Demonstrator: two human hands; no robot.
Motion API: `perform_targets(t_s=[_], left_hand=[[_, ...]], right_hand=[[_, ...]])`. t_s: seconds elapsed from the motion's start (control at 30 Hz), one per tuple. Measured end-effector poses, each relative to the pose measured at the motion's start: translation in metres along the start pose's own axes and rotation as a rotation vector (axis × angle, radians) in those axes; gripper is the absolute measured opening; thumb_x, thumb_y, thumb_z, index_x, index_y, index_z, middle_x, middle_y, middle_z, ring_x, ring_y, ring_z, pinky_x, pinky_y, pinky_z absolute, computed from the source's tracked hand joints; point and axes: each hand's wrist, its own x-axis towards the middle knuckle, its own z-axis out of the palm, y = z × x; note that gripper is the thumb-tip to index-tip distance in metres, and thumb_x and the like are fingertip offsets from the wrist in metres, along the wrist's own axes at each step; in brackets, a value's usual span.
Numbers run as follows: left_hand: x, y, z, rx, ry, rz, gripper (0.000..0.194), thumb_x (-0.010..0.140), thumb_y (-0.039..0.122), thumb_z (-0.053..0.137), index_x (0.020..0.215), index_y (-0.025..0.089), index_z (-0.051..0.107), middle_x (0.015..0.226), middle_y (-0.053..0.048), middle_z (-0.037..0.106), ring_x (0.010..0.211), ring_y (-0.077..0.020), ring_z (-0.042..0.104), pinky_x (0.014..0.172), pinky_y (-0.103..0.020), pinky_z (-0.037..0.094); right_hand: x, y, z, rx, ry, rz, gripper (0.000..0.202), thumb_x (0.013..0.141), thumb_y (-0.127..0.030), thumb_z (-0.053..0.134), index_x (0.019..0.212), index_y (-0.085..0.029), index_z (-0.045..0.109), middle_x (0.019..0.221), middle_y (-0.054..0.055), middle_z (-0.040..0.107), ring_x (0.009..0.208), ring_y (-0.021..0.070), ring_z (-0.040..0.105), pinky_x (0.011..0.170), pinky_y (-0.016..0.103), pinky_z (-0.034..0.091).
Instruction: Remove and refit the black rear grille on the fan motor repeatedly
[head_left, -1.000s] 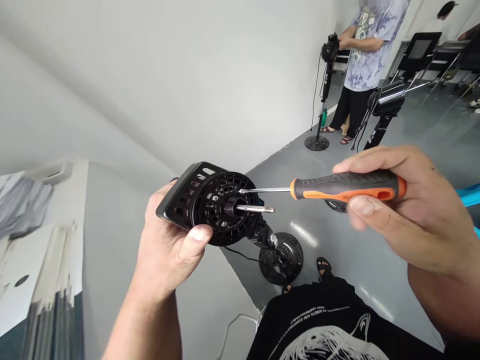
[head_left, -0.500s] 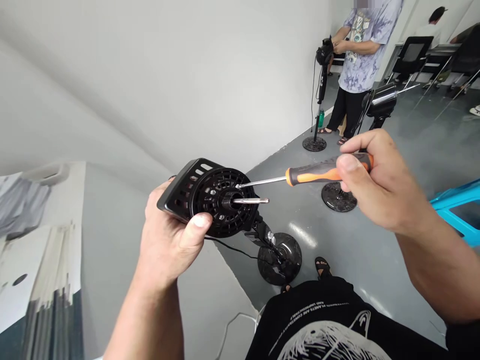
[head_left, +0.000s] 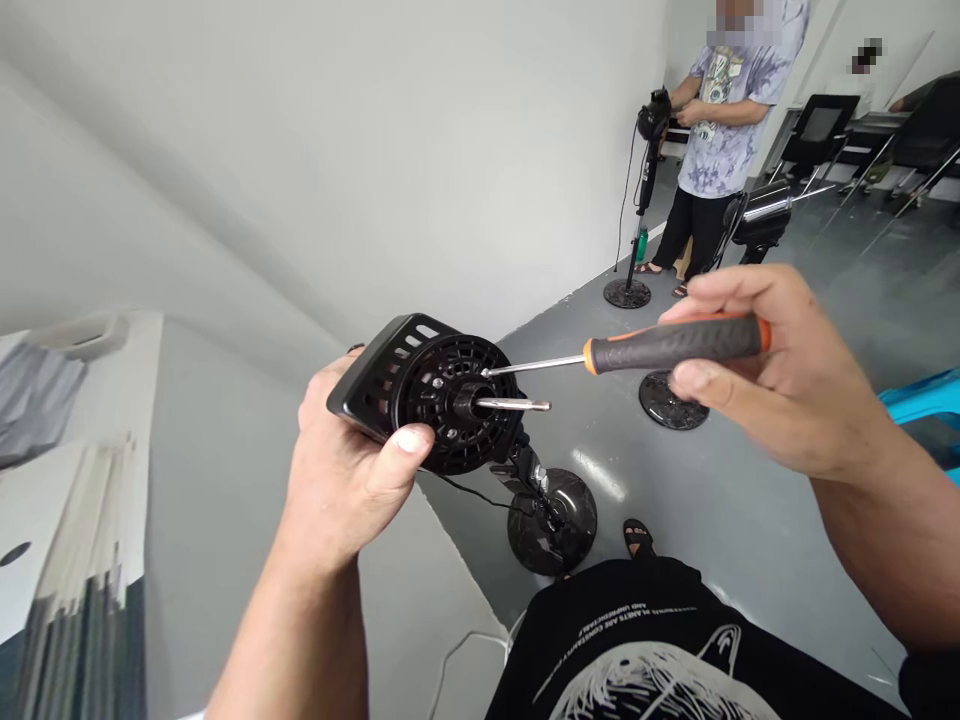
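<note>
My left hand (head_left: 360, 450) grips the black motor housing of a stand fan (head_left: 375, 375) from behind, its thumb on the slotted front face. A bare metal shaft (head_left: 517, 404) sticks out of the hub toward the right. In my right hand (head_left: 780, 380) is a screwdriver (head_left: 667, 343) with a grey and orange handle, held between thumb and fingers. Its tip meets a screw on the upper right of the front face. Other screws show around the hub. Below the housing, the fan's pole runs down to a round black base (head_left: 555, 520) on the floor.
Another person (head_left: 720, 120) stands at the back beside a second stand fan (head_left: 654, 120). A third fan head (head_left: 761, 215) is behind my right hand. Blue plastic furniture (head_left: 926, 395) stands at the right; stacked boards (head_left: 82, 560) lean at the left. A pale wall runs along the left side.
The screwdriver handle has turned, with more grey now facing up, and my right fingers have loosened around it. Its tip stays at the screw. The housing appears slightly farther right.
</note>
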Motion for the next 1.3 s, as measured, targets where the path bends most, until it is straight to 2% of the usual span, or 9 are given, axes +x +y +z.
perform_targets(t_s=[0.13,0.33,0.5,0.63,0.8,0.87,0.97,1.17,1.3], left_hand=[[0.000,-0.002,0.002,0.026,0.022,0.008,0.063,0.086,0.085,0.059,0.074,0.023,0.061,0.072,-0.002,0.059,0.069,-0.0204,0.053,0.064,-0.041,0.044],[-0.001,-0.001,0.002,0.012,0.011,0.019,0.063,0.087,0.085,0.060,0.072,0.023,0.059,0.070,-0.001,0.058,0.068,-0.0198,0.053,0.062,-0.039,0.043],[-0.001,-0.003,0.001,0.052,0.026,0.018,0.064,0.088,0.084,0.057,0.071,0.023,0.056,0.070,-0.001,0.055,0.066,-0.0190,0.050,0.063,-0.039,0.042],[-0.001,-0.006,-0.001,0.070,0.013,0.027,0.063,0.089,0.084,0.057,0.074,0.023,0.058,0.071,-0.001,0.056,0.065,-0.0184,0.052,0.059,-0.038,0.040],[-0.002,-0.006,-0.004,0.130,-0.016,-0.003,0.065,0.091,0.086,0.050,0.077,0.023,0.058,0.074,-0.001,0.057,0.068,-0.0184,0.054,0.062,-0.038,0.044],[-0.002,-0.007,-0.004,0.144,-0.026,-0.021,0.063,0.092,0.084,0.048,0.079,0.023,0.059,0.075,-0.001,0.057,0.068,-0.0184,0.054,0.061,-0.038,0.045],[-0.003,-0.007,-0.004,0.131,-0.032,-0.014,0.049,0.093,0.070,0.052,0.076,0.024,0.056,0.075,-0.001,0.056,0.067,-0.0186,0.053,0.060,-0.038,0.044],[-0.004,-0.008,-0.002,0.159,-0.013,-0.033,0.036,0.090,0.058,0.054,0.077,0.024,0.057,0.076,-0.001,0.057,0.068,-0.0202,0.056,0.060,-0.039,0.043],[-0.004,-0.009,-0.003,0.142,-0.036,-0.039,0.042,0.092,0.063,0.054,0.079,0.024,0.058,0.077,-0.001,0.058,0.068,-0.0193,0.055,0.061,-0.038,0.045]], right_hand=[[0.003,0.005,0.003,-0.038,0.046,0.085,0.031,0.104,-0.052,0.068,0.095,-0.023,0.061,0.064,-0.005,0.061,0.047,0.0083,0.055,0.037,0.020,0.041],[0.001,0.005,-0.001,0.061,-0.037,-0.050,0.047,0.087,-0.036,0.088,0.123,-0.027,0.059,0.115,0.003,0.077,0.070,0.0122,0.073,0.051,0.024,0.059],[0.001,0.004,0.004,0.042,-0.011,0.142,0.034,0.104,-0.055,0.065,0.098,-0.023,0.060,0.055,-0.007,0.057,0.040,0.0086,0.051,0.035,0.020,0.041],[-0.003,0.001,0.004,0.045,-0.052,-0.055,0.045,0.087,-0.033,0.086,0.123,-0.025,0.060,0.113,0.004,0.076,0.076,0.0141,0.074,0.053,0.024,0.060],[-0.005,-0.011,0.004,-0.001,-0.062,0.201,0.033,0.101,-0.055,0.065,0.103,-0.022,0.059,0.063,-0.006,0.054,0.051,0.0095,0.051,0.045,0.023,0.043],[-0.006,-0.017,0.004,0.019,-0.119,0.280,0.037,0.100,-0.054,0.066,0.115,-0.021,0.057,0.075,-0.002,0.063,0.057,0.0116,0.058,0.047,0.025,0.048],[-0.007,-0.022,0.007,0.016,-0.065,0.098,0.047,0.089,-0.037,0.078,0.128,-0.024,0.055,0.123,0.009,0.069,0.090,0.0183,0.072,0.072,0.033,0.061],[0.003,-0.008,0.015,-0.063,0.019,0.327,0.042,0.099,-0.063,0.058,0.091,-0.022,0.056,0.074,0.002,0.059,0.063,0.0144,0.054,0.058,0.032,0.045],[-0.001,-0.002,0.012,0.008,-0.037,0.290,0.061,0.080,-0.055,0.080,0.123,-0.024,0.050,0.123,0.012,0.067,0.084,0.0182,0.068,0.060,0.031,0.055]])
